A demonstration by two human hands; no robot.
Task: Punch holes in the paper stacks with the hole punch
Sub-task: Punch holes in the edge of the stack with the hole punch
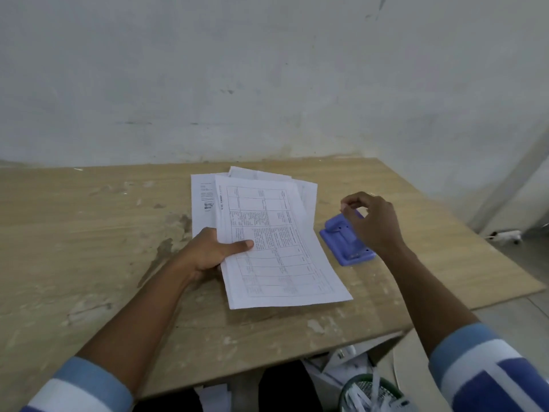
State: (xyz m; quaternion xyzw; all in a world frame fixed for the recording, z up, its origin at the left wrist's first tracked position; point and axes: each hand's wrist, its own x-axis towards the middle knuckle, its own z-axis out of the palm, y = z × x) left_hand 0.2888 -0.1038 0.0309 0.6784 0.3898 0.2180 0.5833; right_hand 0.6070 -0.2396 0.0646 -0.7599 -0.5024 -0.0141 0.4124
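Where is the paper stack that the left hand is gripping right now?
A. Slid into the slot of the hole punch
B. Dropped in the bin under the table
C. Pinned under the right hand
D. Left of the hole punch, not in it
D: the left hand grips the paper stack by its left edge, clear of the blue hole punch, which sits to the right under the right hand.
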